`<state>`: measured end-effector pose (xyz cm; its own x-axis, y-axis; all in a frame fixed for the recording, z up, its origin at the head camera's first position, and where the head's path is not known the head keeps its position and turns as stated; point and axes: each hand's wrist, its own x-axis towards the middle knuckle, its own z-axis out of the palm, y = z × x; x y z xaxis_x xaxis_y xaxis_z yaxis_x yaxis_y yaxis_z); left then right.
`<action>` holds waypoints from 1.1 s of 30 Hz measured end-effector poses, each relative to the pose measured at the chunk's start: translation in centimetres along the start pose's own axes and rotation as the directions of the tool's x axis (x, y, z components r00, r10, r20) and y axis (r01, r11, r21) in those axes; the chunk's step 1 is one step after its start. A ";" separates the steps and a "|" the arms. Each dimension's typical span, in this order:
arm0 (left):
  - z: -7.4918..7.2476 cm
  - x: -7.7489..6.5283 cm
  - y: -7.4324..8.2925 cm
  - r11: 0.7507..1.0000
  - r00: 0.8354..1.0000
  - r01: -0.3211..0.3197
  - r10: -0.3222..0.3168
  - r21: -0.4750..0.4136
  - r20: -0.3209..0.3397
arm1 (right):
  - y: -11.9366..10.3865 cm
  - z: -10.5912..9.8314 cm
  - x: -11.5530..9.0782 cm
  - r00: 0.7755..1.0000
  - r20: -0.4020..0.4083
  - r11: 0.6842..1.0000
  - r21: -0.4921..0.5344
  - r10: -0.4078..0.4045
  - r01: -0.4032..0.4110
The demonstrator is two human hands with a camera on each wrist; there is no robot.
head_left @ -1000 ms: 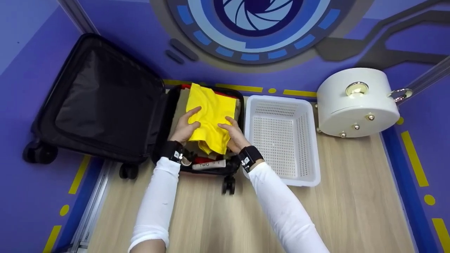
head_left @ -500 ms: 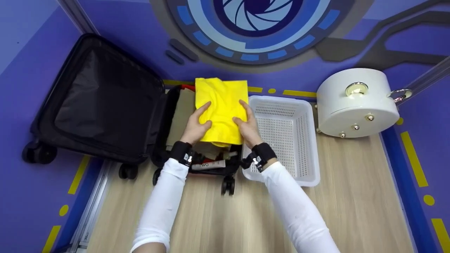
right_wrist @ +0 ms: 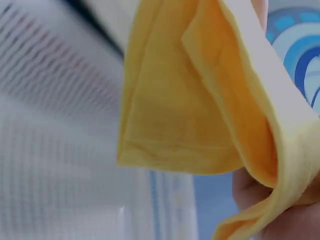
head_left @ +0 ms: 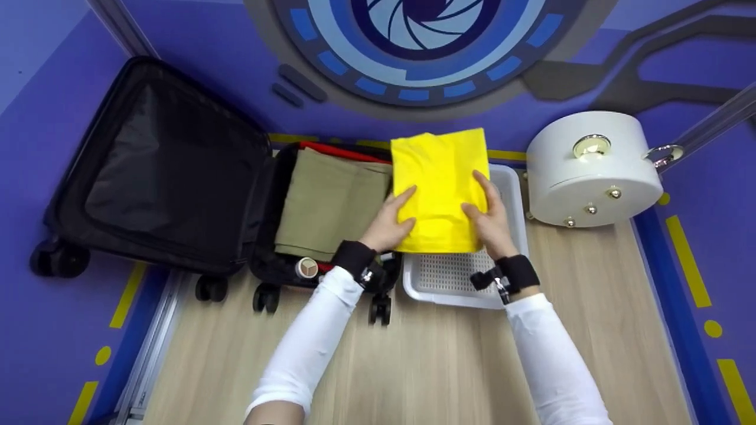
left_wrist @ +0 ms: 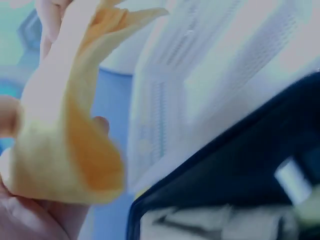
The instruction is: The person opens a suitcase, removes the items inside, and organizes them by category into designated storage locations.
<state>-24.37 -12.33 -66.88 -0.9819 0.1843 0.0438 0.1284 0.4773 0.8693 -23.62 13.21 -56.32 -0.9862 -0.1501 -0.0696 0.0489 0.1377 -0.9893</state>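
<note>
Both hands hold a folded yellow cloth garment [head_left: 440, 183] above the white perforated basket [head_left: 455, 298]. On its left side my left hand [head_left: 390, 223] grips it, thumb on top and fingers underneath. My right hand [head_left: 491, 221] grips the opposite side in the same way. In the right wrist view the folded layers of the yellow garment [right_wrist: 175, 115] hang down over the basket [right_wrist: 60, 150]. The left wrist view shows its folded edge [left_wrist: 95, 165] curling between thumb and fingers. Part of the basket is hidden under the garment.
Left of the basket lies an open black suitcase [head_left: 260, 236], its lid [head_left: 177, 171] leaning left. Inside are folded khaki cloth [head_left: 331, 203], red fabric [head_left: 313, 146] and a small round compact [head_left: 306, 268]. A white drum-shaped case [head_left: 590, 165] stands at the right by the wall.
Both hands have lifted the yellow garment out of the suitcase and carried it right, over the basket. The khaki cloth beneath is now uncovered.
</note>
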 end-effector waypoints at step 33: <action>8.6 -4.1 10.8 0.813 0.782 0.364 -0.532 0.455 0.325 | 7.3 -5.6 -1.6 0.813 0.057 0.785 -0.308 0.579 -0.537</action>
<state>-17.74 -0.56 -61.89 -0.7911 0.1693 -0.5878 -0.1896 0.8458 0.4987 -22.57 19.99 -62.72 -0.7648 -0.0984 -0.6367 0.5195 0.4904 -0.6997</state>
